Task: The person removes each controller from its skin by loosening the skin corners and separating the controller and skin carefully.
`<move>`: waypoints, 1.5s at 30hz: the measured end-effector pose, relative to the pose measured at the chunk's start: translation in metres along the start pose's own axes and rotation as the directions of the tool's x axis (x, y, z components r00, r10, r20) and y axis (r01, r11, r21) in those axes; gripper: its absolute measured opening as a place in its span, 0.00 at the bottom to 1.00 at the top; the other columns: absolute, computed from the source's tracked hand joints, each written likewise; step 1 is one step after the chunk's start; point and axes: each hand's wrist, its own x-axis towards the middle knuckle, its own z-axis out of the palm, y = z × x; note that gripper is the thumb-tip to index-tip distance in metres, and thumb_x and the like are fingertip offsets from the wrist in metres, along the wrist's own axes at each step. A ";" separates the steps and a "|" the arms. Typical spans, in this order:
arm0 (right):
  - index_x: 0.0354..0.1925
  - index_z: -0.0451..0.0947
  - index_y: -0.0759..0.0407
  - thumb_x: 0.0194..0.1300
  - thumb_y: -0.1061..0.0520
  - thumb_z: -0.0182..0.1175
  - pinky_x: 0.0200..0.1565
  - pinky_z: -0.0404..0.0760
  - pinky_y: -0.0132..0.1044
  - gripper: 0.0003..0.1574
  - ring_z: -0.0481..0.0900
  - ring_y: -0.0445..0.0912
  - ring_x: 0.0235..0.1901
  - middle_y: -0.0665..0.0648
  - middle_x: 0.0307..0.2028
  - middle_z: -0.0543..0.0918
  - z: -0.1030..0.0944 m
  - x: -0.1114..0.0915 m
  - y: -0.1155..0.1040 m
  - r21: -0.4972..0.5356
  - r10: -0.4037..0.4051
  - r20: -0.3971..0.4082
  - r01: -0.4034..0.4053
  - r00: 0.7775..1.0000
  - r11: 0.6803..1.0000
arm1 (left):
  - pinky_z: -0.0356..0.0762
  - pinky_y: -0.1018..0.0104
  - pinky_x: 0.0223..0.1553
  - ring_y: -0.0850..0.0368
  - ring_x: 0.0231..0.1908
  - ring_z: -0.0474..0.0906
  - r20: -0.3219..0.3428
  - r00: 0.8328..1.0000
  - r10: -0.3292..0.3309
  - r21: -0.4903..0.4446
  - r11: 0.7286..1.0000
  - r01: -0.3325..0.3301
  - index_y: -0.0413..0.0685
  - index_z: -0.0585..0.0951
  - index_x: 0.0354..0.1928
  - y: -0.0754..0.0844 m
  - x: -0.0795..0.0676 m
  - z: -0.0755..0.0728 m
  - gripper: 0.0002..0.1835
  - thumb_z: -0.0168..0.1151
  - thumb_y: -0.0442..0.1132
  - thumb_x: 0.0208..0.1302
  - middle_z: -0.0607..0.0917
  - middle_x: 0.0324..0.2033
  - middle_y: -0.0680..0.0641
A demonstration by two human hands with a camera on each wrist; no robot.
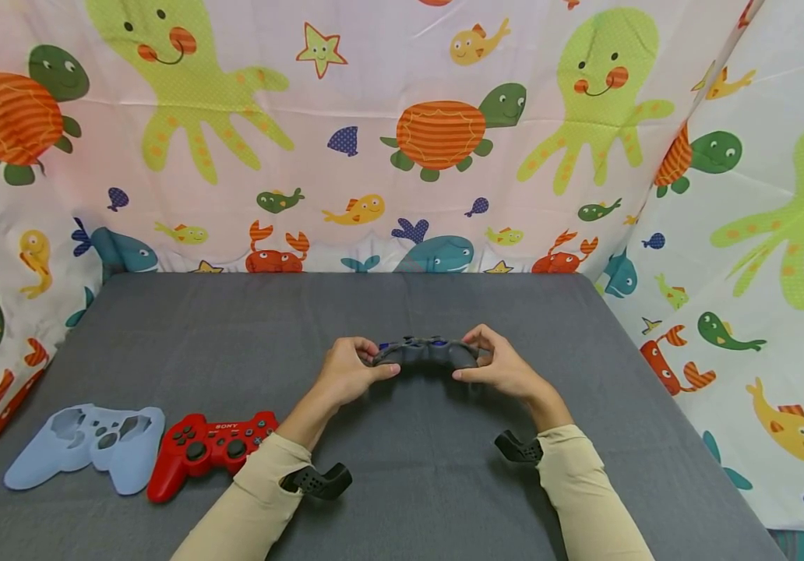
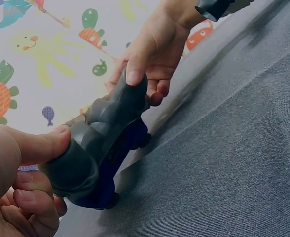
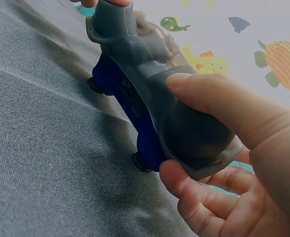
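Both hands hold a blue game controller [image 3: 135, 116] partly wrapped in a dark grey, slightly see-through rubbery cover [image 1: 424, 354]. In the head view it is held over the middle of the table. My left hand [image 1: 351, 371] grips its left end, with the thumb pressed on the cover [image 2: 81, 163] and the fingers curled below. On the other end, my right hand [image 1: 503, 365] pinches the covered grip between thumb and fingers. Blue casing shows bare along the edge that carries the triggers in both wrist views. The controller's button face is mostly hidden.
At the left front of the grey table [image 1: 416, 483] lies a pale blue controller cover [image 1: 79, 452]. A red controller [image 1: 195, 460] rests right beside it, partly behind the left sleeve [image 1: 248, 499]. Behind the table hangs a curtain [image 1: 360, 70] printed with sea animals.
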 end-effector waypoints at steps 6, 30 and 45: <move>0.56 0.66 0.65 0.58 0.63 0.73 0.36 0.82 0.35 0.33 0.84 0.49 0.33 0.72 0.55 0.75 0.001 0.000 0.000 -0.004 0.013 -0.014 -0.013 1.000 1.000 | 0.72 0.64 0.37 0.52 0.38 0.76 -0.007 1.000 -0.003 0.009 1.000 0.003 0.44 0.83 0.41 0.002 -0.003 0.001 0.22 0.81 0.48 0.51 0.82 0.37 0.45; 0.44 0.74 0.72 0.56 0.65 0.73 0.27 0.73 0.30 0.22 0.74 0.37 0.23 0.58 0.35 0.79 0.006 0.001 -0.013 -0.060 0.010 -0.159 -0.020 0.987 0.998 | 0.74 0.60 0.41 0.51 0.39 0.76 -0.003 0.998 0.057 0.056 0.997 -0.057 0.44 0.79 0.46 0.005 -0.006 -0.001 0.24 0.77 0.51 0.56 0.81 0.41 0.44; 0.44 0.68 0.64 0.60 0.58 0.72 0.29 0.80 0.37 0.23 0.80 0.47 0.21 0.55 0.32 0.71 0.008 -0.003 -0.022 -0.202 0.038 -0.127 -0.064 0.991 0.977 | 0.74 0.58 0.41 0.50 0.40 0.77 -0.046 0.994 0.099 0.073 0.993 -0.095 0.46 0.79 0.48 0.006 -0.009 -0.001 0.25 0.76 0.52 0.56 0.81 0.43 0.44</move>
